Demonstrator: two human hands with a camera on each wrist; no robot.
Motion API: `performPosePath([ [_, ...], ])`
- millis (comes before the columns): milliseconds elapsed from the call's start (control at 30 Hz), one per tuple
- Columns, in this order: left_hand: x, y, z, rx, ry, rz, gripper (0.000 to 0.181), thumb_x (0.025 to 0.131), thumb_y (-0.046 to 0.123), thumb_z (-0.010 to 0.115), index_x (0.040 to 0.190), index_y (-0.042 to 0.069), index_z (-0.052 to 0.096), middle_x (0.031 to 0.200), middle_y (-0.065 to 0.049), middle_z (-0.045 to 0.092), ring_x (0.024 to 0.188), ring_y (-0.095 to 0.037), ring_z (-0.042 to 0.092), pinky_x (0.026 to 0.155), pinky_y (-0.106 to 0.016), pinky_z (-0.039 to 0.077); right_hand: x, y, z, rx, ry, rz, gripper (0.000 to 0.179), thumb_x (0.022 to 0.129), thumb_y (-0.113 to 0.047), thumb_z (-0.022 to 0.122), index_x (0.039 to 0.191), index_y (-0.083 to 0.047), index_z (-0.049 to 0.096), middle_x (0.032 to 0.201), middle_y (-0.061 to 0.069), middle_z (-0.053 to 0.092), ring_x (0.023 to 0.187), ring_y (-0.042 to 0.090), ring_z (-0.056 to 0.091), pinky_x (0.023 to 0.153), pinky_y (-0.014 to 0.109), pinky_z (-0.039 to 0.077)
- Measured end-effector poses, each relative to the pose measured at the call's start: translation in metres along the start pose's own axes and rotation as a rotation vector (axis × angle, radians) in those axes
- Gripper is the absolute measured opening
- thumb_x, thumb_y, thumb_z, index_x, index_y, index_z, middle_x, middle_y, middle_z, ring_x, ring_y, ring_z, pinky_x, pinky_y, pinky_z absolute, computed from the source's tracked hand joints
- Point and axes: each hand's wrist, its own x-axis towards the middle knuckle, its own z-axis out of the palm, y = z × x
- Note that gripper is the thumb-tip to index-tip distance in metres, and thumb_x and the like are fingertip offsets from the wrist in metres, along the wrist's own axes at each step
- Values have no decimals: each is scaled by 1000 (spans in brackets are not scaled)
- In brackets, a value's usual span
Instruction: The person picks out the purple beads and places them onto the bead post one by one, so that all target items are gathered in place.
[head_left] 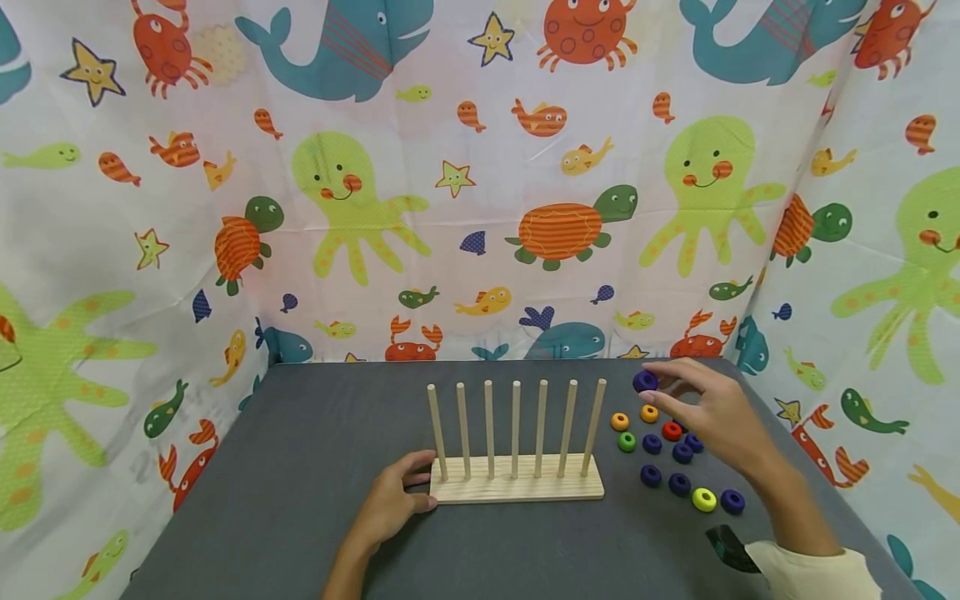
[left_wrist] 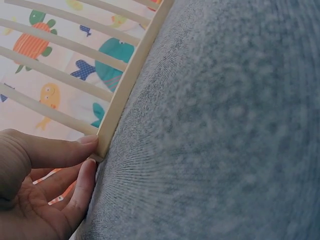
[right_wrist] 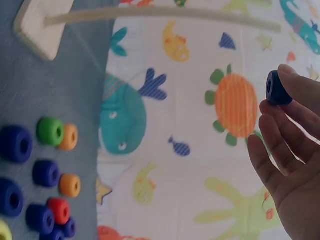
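A pale wooden base [head_left: 517,490] stands on the table with several upright pegs [head_left: 516,429] in a row, all bare. At its left end my left hand [head_left: 393,500] grips the base's corner between thumb and fingers; the left wrist view shows the thumb [left_wrist: 65,150] on top of the edge. My right hand [head_left: 712,408] pinches a dark blue bead [head_left: 645,382] between thumb and index finger, raised right of the last peg. In the right wrist view the held bead [right_wrist: 278,89] shows its hole, and the other fingers are spread.
Loose beads lie right of the base: several dark blue ones [head_left: 679,484], a yellow [head_left: 704,500], a green [head_left: 626,442], a red [head_left: 672,431] and two orange ones [head_left: 619,422]. A patterned cloth [head_left: 480,292] hangs behind the grey table [head_left: 300,500]. A black strap [head_left: 731,548] is near my right sleeve.
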Motion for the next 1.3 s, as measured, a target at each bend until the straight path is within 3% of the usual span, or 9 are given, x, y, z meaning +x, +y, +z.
performPosePath([
  [333, 1, 3, 1, -15, -2, 0, 69, 82, -11, 80, 147, 1, 59, 149, -23, 59, 130, -43, 62, 91, -40, 61, 9, -27, 7, 34, 61, -62, 40, 92, -16, 84, 131, -11, 73, 111, -1, 74, 88, 2, 63, 68, 16, 53],
  [700, 0, 2, 0, -34, -3, 0, 69, 82, -12, 79, 146, -2, 58, 150, -25, 59, 131, -44, 61, 91, -38, 61, 21, -61, 20, 88, 60, -146, 41, 89, -7, 85, 128, -11, 75, 107, -1, 75, 91, 6, 66, 77, 12, 52],
  [1133, 0, 0, -1, -5, -3, -12, 68, 83, -8, 80, 147, 0, 58, 150, -22, 59, 132, -41, 62, 95, -44, 59, 33, -89, 50, 177, 25, -268, 40, 86, -6, 87, 125, -10, 77, 111, -1, 75, 93, 16, 69, 82, 19, 56],
  [1300, 0, -1, -1, -7, -4, -14, 68, 83, -8, 80, 147, 1, 58, 150, -21, 60, 132, -41, 62, 95, -41, 59, 36, -100, 60, 201, -5, -270, 42, 87, -10, 87, 127, -12, 77, 115, 0, 75, 93, 18, 67, 81, 27, 58],
])
